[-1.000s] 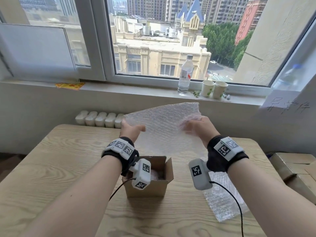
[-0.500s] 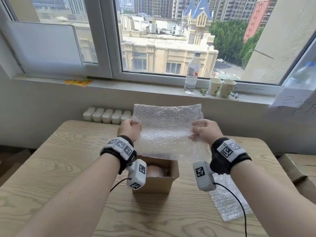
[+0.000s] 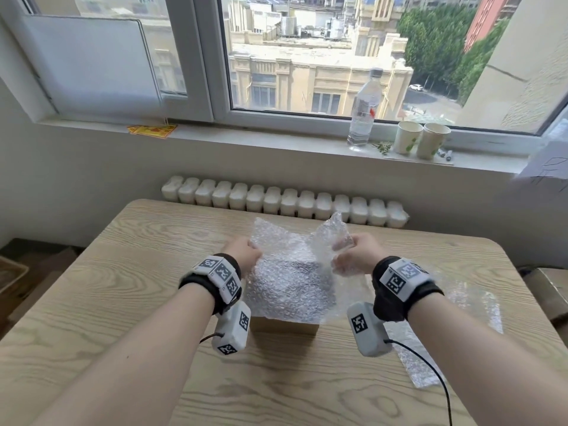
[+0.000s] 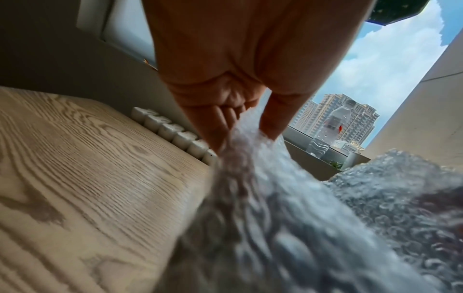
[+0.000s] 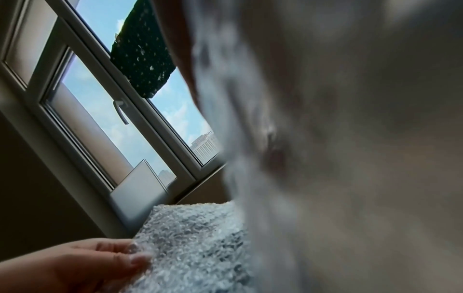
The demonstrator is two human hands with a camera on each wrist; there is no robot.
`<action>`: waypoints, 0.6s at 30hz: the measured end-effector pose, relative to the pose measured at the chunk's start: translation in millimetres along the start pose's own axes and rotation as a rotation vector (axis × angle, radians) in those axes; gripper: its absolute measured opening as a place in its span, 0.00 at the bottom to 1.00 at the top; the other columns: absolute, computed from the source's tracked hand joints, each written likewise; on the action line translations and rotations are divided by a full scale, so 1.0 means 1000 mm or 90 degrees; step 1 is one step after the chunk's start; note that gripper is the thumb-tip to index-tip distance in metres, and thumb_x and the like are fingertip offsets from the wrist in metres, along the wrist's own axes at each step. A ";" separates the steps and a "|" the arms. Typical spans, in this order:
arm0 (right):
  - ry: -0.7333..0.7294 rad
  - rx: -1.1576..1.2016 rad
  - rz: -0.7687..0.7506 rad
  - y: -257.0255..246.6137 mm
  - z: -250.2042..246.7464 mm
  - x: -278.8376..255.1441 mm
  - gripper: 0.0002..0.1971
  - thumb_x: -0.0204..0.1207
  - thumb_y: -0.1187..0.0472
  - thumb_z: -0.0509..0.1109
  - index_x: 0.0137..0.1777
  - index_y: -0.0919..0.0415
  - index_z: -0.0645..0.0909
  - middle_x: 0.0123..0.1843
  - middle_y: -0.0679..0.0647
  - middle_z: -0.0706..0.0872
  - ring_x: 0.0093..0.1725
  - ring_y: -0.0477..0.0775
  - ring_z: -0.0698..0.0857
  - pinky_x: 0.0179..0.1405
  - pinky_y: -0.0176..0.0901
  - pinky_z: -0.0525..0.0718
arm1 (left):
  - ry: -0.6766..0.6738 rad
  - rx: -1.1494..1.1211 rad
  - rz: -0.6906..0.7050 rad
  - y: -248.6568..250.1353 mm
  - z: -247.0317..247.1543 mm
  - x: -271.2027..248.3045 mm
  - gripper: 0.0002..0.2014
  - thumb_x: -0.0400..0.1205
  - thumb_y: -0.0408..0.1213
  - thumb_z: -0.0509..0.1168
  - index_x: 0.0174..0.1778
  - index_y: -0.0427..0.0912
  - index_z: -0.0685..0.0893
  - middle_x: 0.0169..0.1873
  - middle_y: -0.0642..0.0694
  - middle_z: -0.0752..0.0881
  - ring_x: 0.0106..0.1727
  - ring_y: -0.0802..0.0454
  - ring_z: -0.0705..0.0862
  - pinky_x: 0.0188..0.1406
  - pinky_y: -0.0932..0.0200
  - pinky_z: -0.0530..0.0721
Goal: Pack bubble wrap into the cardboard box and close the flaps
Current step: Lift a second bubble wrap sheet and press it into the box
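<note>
A clear sheet of bubble wrap (image 3: 289, 281) is stretched between both hands just above the small cardboard box (image 3: 284, 328), hiding the box's opening; only its near wall shows. My left hand (image 3: 246, 256) pinches the sheet's left edge (image 4: 240, 142), thumb on one side and fingers on the other. My right hand (image 3: 353, 256) grips the crumpled right edge, which stands up in a peak. In the right wrist view the wrap (image 5: 195, 243) fills most of the frame in a blur, and the left hand (image 5: 100, 259) shows at the bottom left.
A second bubble wrap sheet (image 3: 442, 327) lies flat on the wooden table (image 3: 123, 302), right of the box. A white radiator (image 3: 285, 204) runs behind the table. On the sill stand a water bottle (image 3: 364, 112) and two paper cups (image 3: 421, 142). Cardboard boxes (image 3: 550, 290) sit at the right.
Both hands have lowered the sheet from upright in the air down over the box. The right edge has been gathered and crumpled, and the box opening is now covered.
</note>
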State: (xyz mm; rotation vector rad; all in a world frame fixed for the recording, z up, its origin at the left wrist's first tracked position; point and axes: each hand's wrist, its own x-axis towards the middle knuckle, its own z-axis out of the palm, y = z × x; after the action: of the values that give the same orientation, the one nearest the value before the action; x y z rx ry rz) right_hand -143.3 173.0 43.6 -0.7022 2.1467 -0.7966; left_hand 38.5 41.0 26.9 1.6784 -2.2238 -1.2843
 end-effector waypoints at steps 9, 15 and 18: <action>0.182 -0.232 -0.079 0.001 0.006 0.001 0.33 0.67 0.69 0.73 0.72 0.52 0.70 0.62 0.54 0.82 0.60 0.56 0.82 0.50 0.40 0.77 | 0.069 0.161 0.032 -0.016 -0.008 0.009 0.11 0.84 0.37 0.61 0.60 0.37 0.79 0.62 0.41 0.83 0.64 0.42 0.81 0.61 0.52 0.80; 0.020 -0.382 -0.283 -0.023 0.034 -0.014 0.12 0.70 0.65 0.73 0.52 0.52 0.85 0.46 0.47 0.85 0.49 0.48 0.84 0.53 0.44 0.87 | 0.100 0.178 0.076 -0.019 -0.004 0.008 0.09 0.83 0.36 0.62 0.57 0.38 0.80 0.58 0.41 0.85 0.61 0.43 0.82 0.59 0.54 0.78; -0.077 -0.437 -0.278 -0.017 0.057 -0.015 0.15 0.67 0.60 0.78 0.54 0.53 0.86 0.47 0.48 0.85 0.46 0.47 0.82 0.52 0.41 0.86 | 0.109 0.127 0.110 -0.016 -0.007 0.004 0.05 0.80 0.36 0.62 0.48 0.41 0.80 0.45 0.46 0.86 0.48 0.47 0.83 0.47 0.56 0.80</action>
State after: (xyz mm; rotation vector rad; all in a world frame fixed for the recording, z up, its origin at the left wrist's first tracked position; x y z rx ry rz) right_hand -86.5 153.7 31.9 -1.5639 2.1743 -0.1841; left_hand 52.4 33.1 19.3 1.5464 -2.3967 -0.8716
